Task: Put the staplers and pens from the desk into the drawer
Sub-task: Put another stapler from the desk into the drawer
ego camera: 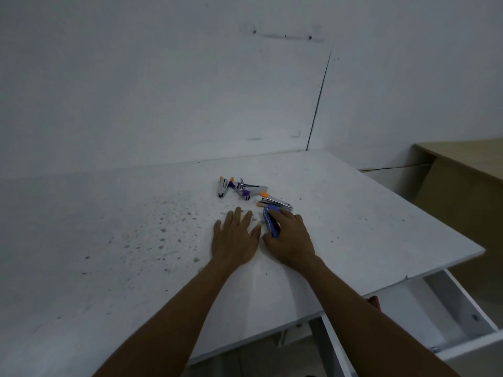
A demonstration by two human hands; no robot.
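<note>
A blue stapler (271,222) lies on the white desk (109,240), and my right hand (290,238) is closed around it. My left hand (236,235) rests flat on the desk just to its left, fingers spread, holding nothing. Beyond my hands lie more staplers: a silver one with orange ends (275,200) just past the blue one, a silver and purple one (243,189), and a small silver one with an orange tip (222,186). The white drawer (462,303) stands pulled open under the desk's right front corner. I see no pens.
The desk is stained with dark specks on its left half. A white wall rises behind it. A tan wooden cabinet (462,186) stands to the right. Something red (374,300) shows at the drawer's near left edge.
</note>
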